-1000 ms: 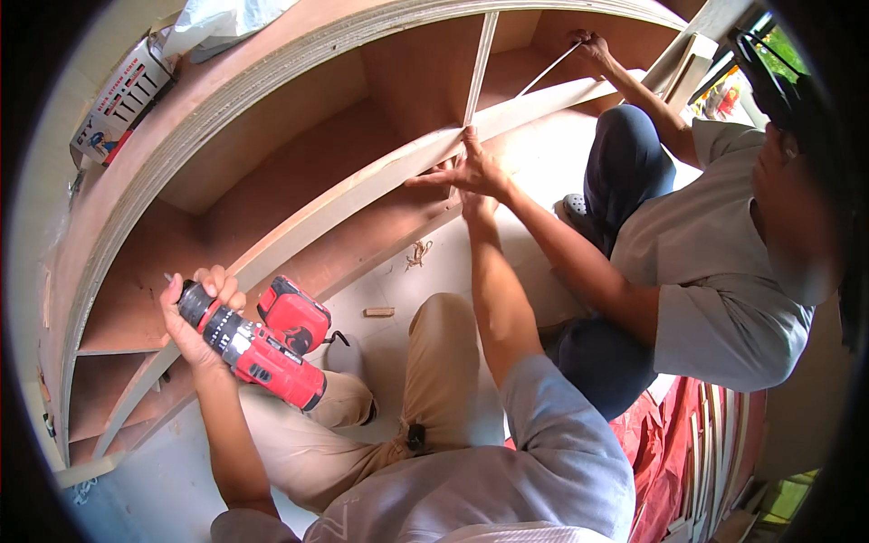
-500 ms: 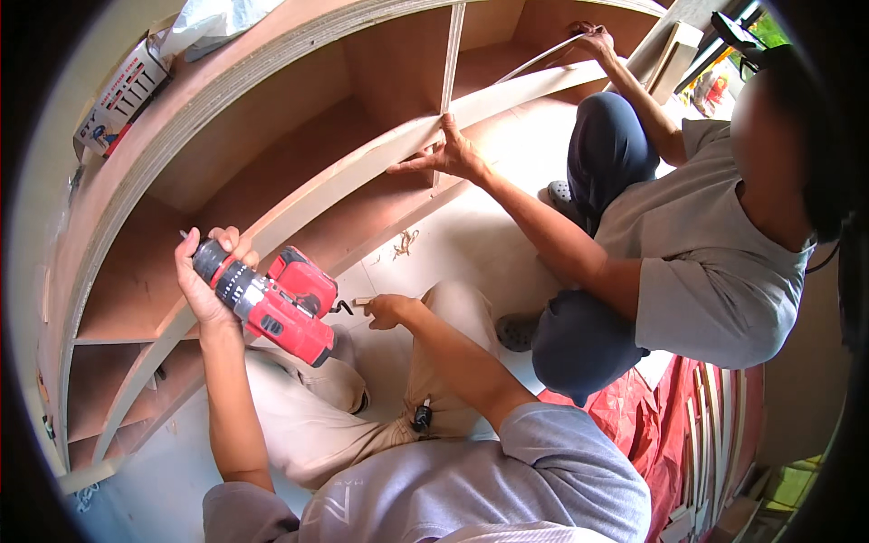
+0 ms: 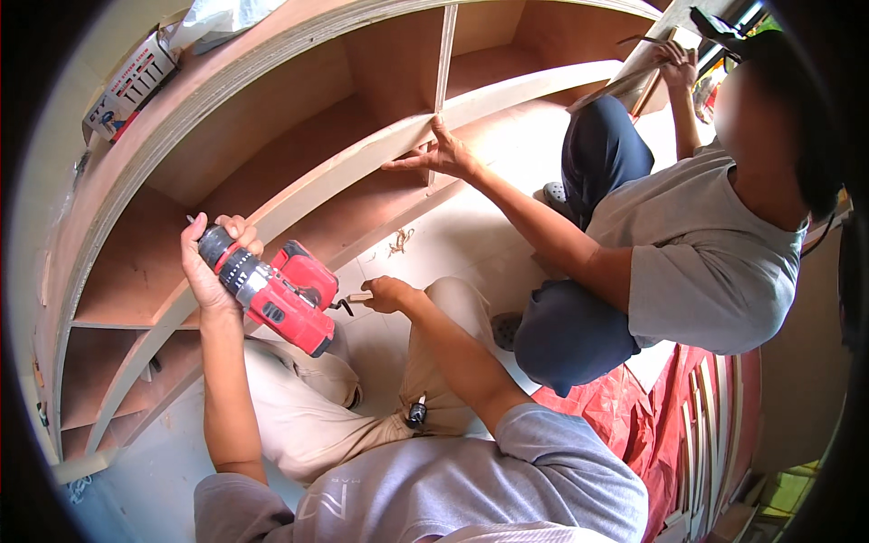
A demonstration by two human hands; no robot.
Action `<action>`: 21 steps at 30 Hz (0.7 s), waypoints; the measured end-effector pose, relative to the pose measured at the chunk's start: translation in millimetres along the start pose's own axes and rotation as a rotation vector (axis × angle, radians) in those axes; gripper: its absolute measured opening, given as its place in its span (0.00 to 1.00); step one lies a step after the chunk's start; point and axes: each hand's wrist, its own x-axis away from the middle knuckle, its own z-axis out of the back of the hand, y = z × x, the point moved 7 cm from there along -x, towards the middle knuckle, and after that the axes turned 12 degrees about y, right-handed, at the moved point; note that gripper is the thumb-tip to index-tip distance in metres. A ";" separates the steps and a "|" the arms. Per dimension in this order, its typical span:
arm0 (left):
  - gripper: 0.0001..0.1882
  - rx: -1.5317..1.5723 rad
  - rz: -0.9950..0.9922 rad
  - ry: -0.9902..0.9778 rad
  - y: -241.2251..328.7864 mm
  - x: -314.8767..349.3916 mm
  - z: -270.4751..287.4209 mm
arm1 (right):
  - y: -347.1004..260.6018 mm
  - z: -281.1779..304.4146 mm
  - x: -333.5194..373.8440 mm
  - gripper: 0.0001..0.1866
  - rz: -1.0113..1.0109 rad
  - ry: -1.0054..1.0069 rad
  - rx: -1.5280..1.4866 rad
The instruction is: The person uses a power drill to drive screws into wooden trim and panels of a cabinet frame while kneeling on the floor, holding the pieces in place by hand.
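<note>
My left hand (image 3: 215, 270) is wrapped round the black front end of a red cordless drill (image 3: 288, 317), holding it up before the curved wooden cabinet (image 3: 262, 154). A thin bit pokes out past my fingers, and the red battery side faces right. My right hand (image 3: 391, 294), just right of the drill, pinches a small light wooden piece (image 3: 359, 298). Close to that piece hangs a black bent hook (image 3: 342, 306). A pale curved strip (image 3: 335, 175) runs along the cabinet's front, left of and beyond my hands.
To the right a co-worker crouches, one hand (image 3: 445, 152) on the strip at the upright divider (image 3: 442, 68), the other raised with a thin strip. A screw box (image 3: 131, 86) lies on the cabinet top. Shavings (image 3: 400, 241) lie on the floor; red sheeting (image 3: 625, 416) and slats are at lower right.
The co-worker's far hand has moved right and up, and the long thin white strip it held along the cabinet is no longer stretched there. My hands keep their holds, barely shifted.
</note>
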 end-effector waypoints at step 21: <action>0.21 -0.032 -0.036 0.033 -0.5 1.4 1.6 | 8.0 -4.7 -5.4 0.27 0.020 0.044 -0.030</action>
